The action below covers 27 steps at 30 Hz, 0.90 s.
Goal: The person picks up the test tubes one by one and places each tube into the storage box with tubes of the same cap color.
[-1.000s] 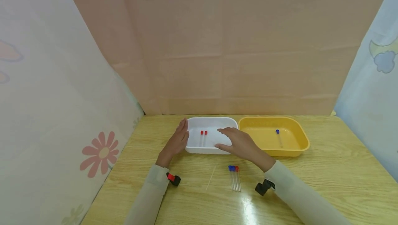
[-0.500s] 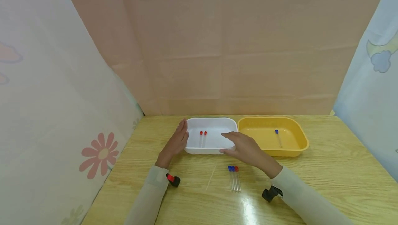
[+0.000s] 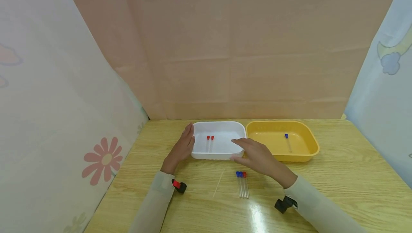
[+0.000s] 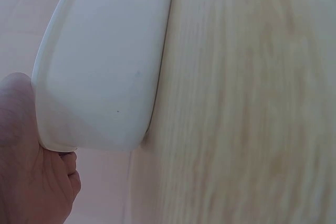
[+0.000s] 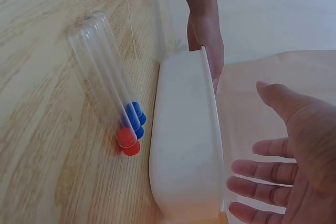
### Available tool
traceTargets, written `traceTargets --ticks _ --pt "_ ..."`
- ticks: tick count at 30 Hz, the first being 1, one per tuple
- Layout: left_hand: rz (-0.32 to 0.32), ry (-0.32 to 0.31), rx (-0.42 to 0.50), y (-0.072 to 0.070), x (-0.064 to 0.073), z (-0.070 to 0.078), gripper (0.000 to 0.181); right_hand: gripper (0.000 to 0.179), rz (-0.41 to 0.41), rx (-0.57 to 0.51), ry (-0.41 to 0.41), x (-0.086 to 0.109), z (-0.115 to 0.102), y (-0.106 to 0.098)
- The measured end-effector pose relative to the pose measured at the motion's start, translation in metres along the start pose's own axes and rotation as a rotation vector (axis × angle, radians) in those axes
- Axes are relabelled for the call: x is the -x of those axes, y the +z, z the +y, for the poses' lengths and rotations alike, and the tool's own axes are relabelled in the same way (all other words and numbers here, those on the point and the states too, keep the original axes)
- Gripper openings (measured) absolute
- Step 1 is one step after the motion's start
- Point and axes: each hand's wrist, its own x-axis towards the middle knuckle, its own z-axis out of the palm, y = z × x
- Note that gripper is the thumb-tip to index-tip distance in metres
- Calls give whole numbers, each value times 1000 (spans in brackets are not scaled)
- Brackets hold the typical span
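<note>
1. The white tray [image 3: 215, 156] is touched at its left end by the left hand [image 3: 183, 147], its fingers extended.
2. The right hand [image 3: 256, 157] is held with thumb and fingers spread, near the tray's right end.
3. Two red-capped tubes [image 3: 207, 144] are contained in the white tray.
4. One blue-capped tube [image 3: 288, 144] is contained in the yellow tray [image 3: 294, 158] alongside.
5. Three more tubes [image 3: 243, 187], two capped blue and one red, are laid on the table [image 3: 199, 213].

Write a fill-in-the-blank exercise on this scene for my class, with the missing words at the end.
In the white tray, both test tubes have ____ caps.
In the head view, the yellow tray stands to the ____ of the white tray.
Of the three test tubes on the table, ____ have blue caps.
The right hand holds ____.

Missing words: red; right; two; nothing.
</note>
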Motion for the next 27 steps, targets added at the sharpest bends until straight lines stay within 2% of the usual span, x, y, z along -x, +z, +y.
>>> traceTargets --ticks 7,17,27 --pt "19 8 24 -1 1 1 58 65 7 4 4 4 1 0" --pt "11 -2 20 -1 1 1 58 63 28 -17 4 9 -1 -1" --pt "12 0 22 -2 1 2 58 62 50 -6 -31 15 -1 -5"
